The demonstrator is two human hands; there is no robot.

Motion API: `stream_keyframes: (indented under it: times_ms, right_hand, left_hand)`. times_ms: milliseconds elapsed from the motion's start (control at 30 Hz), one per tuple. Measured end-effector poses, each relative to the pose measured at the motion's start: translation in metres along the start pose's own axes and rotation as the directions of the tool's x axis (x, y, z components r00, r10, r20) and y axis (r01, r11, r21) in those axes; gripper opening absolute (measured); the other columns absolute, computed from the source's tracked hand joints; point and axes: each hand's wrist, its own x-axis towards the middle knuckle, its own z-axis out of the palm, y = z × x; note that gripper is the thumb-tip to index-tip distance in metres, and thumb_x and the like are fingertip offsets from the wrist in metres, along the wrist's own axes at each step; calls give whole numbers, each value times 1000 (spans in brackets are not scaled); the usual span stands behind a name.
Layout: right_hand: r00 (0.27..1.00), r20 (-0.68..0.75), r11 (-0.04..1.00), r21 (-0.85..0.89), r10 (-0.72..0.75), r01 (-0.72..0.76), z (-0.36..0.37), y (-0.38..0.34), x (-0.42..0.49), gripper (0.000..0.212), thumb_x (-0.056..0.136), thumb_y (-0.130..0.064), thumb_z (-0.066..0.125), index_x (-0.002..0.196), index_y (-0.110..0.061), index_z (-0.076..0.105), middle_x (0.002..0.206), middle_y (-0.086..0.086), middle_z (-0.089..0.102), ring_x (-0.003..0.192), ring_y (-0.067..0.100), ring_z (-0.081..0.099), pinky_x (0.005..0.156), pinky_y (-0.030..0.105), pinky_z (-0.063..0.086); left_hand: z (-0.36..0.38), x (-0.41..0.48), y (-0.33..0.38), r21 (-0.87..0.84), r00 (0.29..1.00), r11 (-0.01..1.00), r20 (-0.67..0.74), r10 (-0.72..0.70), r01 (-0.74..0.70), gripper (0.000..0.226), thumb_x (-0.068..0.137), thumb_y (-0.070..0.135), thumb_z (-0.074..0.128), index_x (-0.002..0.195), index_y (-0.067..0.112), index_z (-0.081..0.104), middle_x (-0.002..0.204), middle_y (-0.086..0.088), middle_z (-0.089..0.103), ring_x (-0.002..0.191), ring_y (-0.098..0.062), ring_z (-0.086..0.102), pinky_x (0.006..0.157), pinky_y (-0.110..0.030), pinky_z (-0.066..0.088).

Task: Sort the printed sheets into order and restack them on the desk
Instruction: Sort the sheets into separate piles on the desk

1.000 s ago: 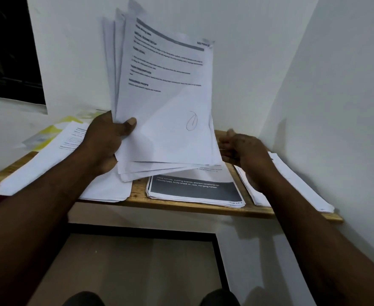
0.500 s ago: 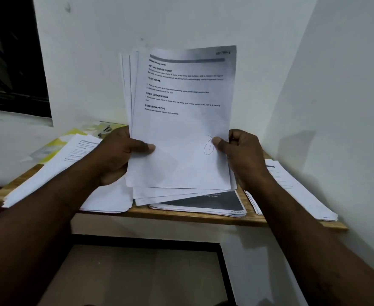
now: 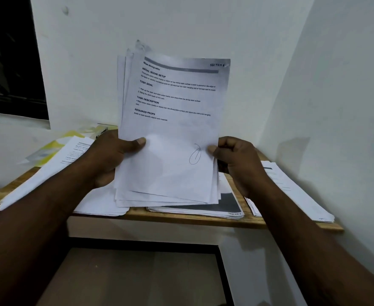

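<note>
Printed sheets (image 3: 170, 138) upright, left hand (image 3: 106, 160) & right hand (image 3: 239, 160) gripping edges

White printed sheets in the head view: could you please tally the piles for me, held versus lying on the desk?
Held bundle, gripped by the left hand and pinched by the right hand: 1
Piles lying on the desk: 3 (left pile, middle pile with a dark band, right pile)
Total: 4
</note>
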Motion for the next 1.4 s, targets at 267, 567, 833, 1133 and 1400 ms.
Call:
stream_keyframes:
  times_ms: [267,567,833,1133,1400]
  right_hand:
    - [989,-143,997,-66,-39,29,0,-4,3,56,79,-29,91,62,-14,40,63,5,35,55,14,32,50,23,29]
    - [995,-41,991,103,86,-82,5,-5,4,52,100,-44,66,111,7,65,106,20,74,88,30,66,81,40,52]
    - [987,-142,986,-160,-68,44,12,-8,6,52,76,-54,88,111,-22,67,89,-2,73,78,20,68,70,34,52]
    - [915,-327,934,-337,-236,120,27,-13,10,39,83,-29,88,111,-31,60,84,-8,74,75,3,71,71,24,57]
    - [929,-325,968,-229,-178,105,46,-6,14,23,96,-30,75,117,-22,67,97,-11,76,92,8,72,85,30,57]
  left_hand:
    - [-6,-3,1,-11,999,1000,-35,20,-20,24,95,13,69,119,15,74,109,-4,80,92,-21,78,70,-33,64]
    - [-18,2,-2,-10,996,999,-87,32,-33,34,97,14,69,130,12,70,120,-6,78,106,-30,75,92,-47,58]
    - [-13,5,2,-44,990,996,-121,75,-81,36,93,15,74,129,14,71,116,-1,79,101,-23,77,84,-39,62]
    - [-7,-3,10,-104,995,992,-80,63,-71,29,91,15,75,120,12,74,114,-6,79,102,-26,77,79,-39,65]
    - [-20,-6,10,-73,991,993,-101,90,-98,39,93,12,74,131,9,69,119,-5,78,107,-24,76,82,-36,64]
